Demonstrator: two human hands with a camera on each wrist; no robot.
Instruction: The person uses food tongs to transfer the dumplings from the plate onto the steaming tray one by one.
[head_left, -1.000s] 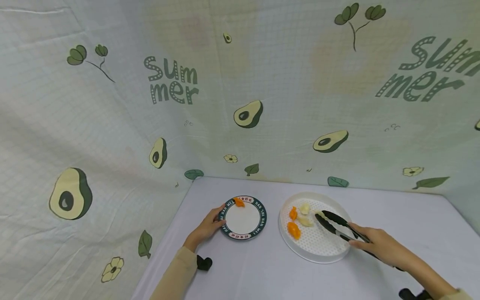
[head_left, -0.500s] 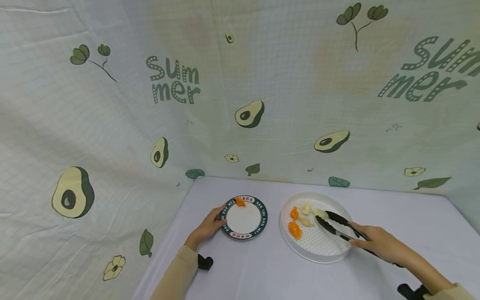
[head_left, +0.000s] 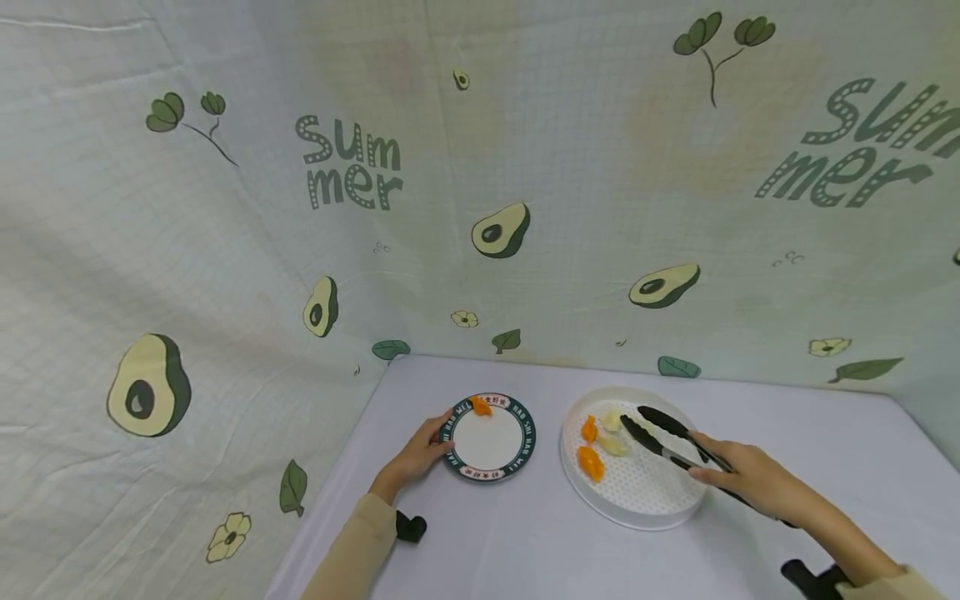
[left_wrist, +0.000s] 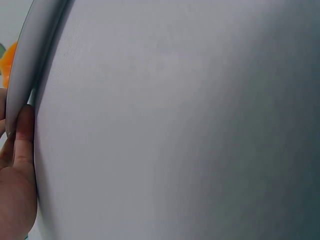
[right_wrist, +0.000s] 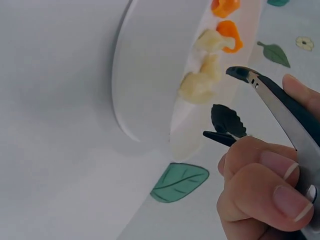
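Currently, left hand (head_left: 417,456) pinches plate (head_left: 487,443) bearing 1 orange bit (head_left: 481,407); right hand (head_left: 753,477) curls fingers (right_wrist: 252,197) round spread tongs (head_left: 647,438) above tray (head_left: 651,493) of orange pieces (head_left: 591,464) and pale pieces (head_left: 615,447); plate, tray on counter (head_left: 517,533).

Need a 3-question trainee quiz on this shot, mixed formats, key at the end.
1. How many orange pieces lie on the round white tray?
2. True or false: the left hand grips the plate by its edge.
3. The tongs in the right hand are:
a) shut, tips meeting
b) open, tips apart
c) clamped on the plate

Key:
1. Two
2. True
3. b
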